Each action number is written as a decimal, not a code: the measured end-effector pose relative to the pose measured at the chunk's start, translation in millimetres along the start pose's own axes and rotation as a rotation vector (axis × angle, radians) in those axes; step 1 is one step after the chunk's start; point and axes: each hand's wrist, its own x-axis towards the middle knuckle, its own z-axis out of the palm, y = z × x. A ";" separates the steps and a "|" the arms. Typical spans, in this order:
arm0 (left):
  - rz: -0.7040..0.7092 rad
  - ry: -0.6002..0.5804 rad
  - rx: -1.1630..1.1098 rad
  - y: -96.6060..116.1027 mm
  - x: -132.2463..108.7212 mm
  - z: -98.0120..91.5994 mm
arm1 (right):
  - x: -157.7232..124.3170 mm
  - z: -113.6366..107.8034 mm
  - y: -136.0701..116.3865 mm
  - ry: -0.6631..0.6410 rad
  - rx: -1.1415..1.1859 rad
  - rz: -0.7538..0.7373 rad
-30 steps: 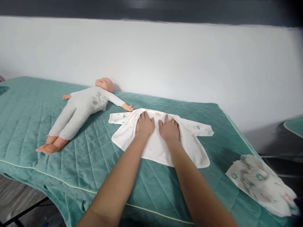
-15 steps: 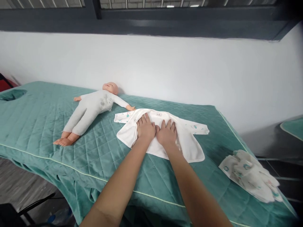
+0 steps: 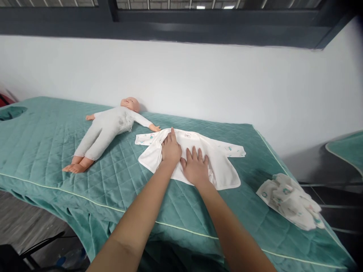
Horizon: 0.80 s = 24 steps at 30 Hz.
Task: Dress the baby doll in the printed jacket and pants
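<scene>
A white baby shirt lies spread open on the green quilted bed cover, its patterned sleeves stretched out to both sides and a small label at the neck. My left hand rests on its left part near the collar, index finger extended and the other fingers partly bent. Flat on the inner middle of the shirt, fingers spread, is my right hand. Left of the shirt a baby doll in a white bodysuit lies on its back, one hand close to the left sleeve.
A crumpled white patterned garment lies near the right end of the green-covered bed. Behind the bed runs a white wall under a dark window frame. Another green-covered surface stands at the right.
My left hand has slid up toward the collar, its index finger now stretched out. My right hand has moved slightly down the shirt. The whole view has shifted a little.
</scene>
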 end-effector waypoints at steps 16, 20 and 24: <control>0.247 -0.080 -0.435 -21.2 -21.9 -56.3 | 2.3 -11.3 -0.3 0.038 0.088 -0.155; 0.147 0.128 -0.461 -80.4 -9.5 -137.5 | 54.2 -36.0 -38.5 0.182 0.307 -0.253; -0.057 0.294 -0.192 -178.0 32.1 -199.1 | 150.0 -46.4 -118.8 0.108 0.569 -0.298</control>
